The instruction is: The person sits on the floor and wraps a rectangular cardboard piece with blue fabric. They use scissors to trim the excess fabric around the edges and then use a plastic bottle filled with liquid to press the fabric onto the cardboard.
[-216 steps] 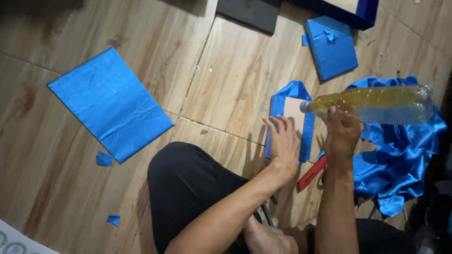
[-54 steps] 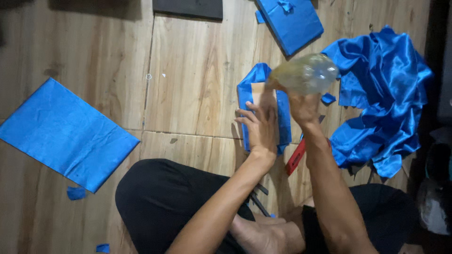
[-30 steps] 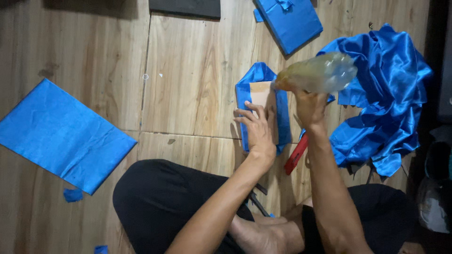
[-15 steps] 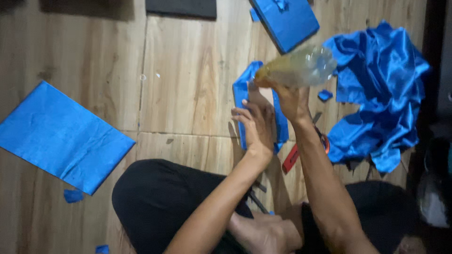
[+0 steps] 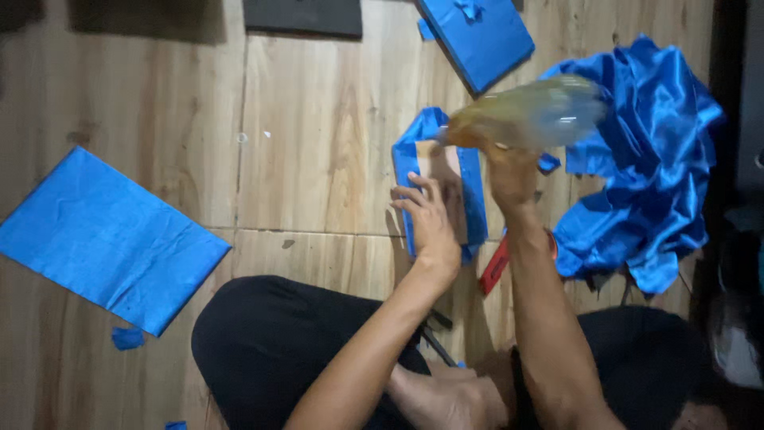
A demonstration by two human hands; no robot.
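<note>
A: On the wooden floor, head view, we see the person sitting w/ legs folded, black trousers at bottom centre. What's w/ the hands?

B: Left hand lies flat on a small board partly wrapped in blue cloth. Fingers spread apart, pressing down, not gripping anything.

A: And the other?

B: Right hand is raised above the board's right edge, fingers closed round a clear plastic bottle of yellowish liquid. Bottle's nearly horizontal, neck end pointing left over the board's top; it's motion-blurred, so we can't tell if liquid comes out or if there's a cap.

A: So the board's where exactly?

B: Centre of the frame, just in front of the knees, blue cloth strips folded up along its left and right sides.

A: Round about?

B: Crumpled blue satin fabric to the right, near the bottle's base. A red-handled tool lies on the floor under the right forearm, partly hidden; we can't tell what kind. A blue covered box w/ a small bow sits top centre-right, a dark flat panel to its left at the top edge. Far left, well apart, a big blue sheet lies flat, w/ a small blue scrap just below it.
</note>
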